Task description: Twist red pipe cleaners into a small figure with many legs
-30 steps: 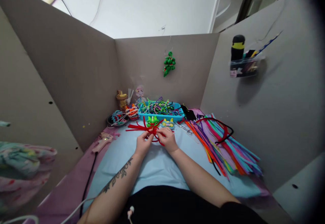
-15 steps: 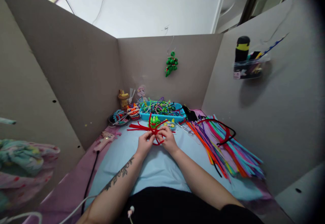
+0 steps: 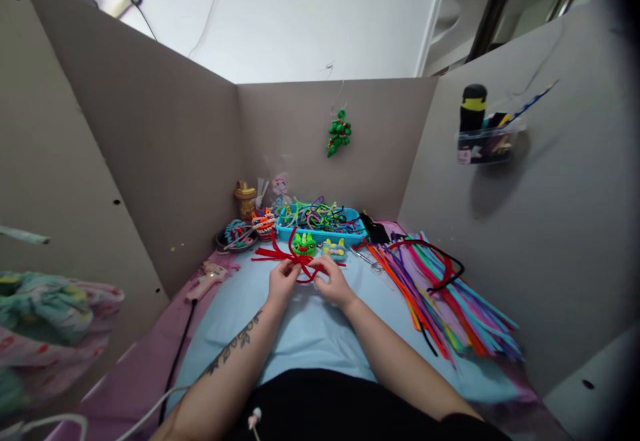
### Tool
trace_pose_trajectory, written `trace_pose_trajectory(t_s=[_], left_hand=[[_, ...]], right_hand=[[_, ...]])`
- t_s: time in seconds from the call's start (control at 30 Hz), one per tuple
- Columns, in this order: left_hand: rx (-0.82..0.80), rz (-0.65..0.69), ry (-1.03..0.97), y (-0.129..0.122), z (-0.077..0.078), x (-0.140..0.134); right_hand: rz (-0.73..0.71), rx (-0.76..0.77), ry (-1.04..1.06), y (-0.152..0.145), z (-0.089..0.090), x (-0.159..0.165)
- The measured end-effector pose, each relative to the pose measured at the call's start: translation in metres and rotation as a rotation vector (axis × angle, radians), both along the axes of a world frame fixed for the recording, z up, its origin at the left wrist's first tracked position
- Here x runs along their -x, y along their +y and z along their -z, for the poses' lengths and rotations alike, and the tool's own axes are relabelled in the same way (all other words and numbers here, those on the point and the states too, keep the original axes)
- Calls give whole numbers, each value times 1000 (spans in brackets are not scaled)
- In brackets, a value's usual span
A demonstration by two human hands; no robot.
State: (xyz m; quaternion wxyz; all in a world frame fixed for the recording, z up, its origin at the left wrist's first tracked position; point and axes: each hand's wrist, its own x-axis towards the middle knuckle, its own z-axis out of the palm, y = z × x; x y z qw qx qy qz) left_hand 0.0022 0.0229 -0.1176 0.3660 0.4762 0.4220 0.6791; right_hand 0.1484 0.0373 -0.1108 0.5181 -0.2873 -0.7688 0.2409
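Observation:
Both hands hold a bundle of red pipe cleaners [image 3: 305, 260] above the light blue cloth, with loose ends sticking out left, upward and toward me. My left hand [image 3: 284, 281] pinches the bundle near its crossing point. My right hand [image 3: 332, 281] closes its fingers on the strands just to the right. Just beyond the hands sit a green animal figure [image 3: 303, 245] with horns or ears and a smaller yellow-and-blue figure [image 3: 334, 249]. The exact crossing of the strands is partly hidden by my fingers.
Behind stands a blue tray [image 3: 325, 233] of tangled pipe cleaner pieces. Scissors [image 3: 367, 257] lie at right, beside a wide spread of colored pipe cleaners [image 3: 440, 294]. A pink glue gun [image 3: 207, 282] rests at left, near a dark bowl [image 3: 220, 241]. Grey panels enclose three sides.
The view has tilted slightly. My right hand has shifted a little to the right of the left hand, and the red strands have turned, their upright ends now leaning left.

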Motion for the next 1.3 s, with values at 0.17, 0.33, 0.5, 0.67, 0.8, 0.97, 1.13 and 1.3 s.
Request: trace_pose_trajectory(t_s=[0.17, 0.33, 0.5, 0.67, 0.8, 0.97, 1.13, 1.3], left_hand=[[-2, -35, 9, 3, -1, 1], [6, -59, 37, 7, 1, 3], [12, -114, 109, 14, 9, 6], [22, -62, 79, 16, 8, 6], [40, 7, -74, 14, 0, 7], [73, -3, -186, 12, -4, 8], [53, 124, -73, 8, -5, 4], [33, 165, 25, 3, -10, -1]], right_hand=[[-6, 36, -35, 0, 0, 3], [16, 108, 78, -2, -11, -2], [-74, 154, 260, -11, -23, -7], [-10, 191, 349, -11, -27, -11], [-31, 88, 205, -14, -27, -9], [56, -125, -57, -11, -23, 1], [118, -97, -39, 0, -11, 7], [157, -115, -1, 1, -10, 8]])
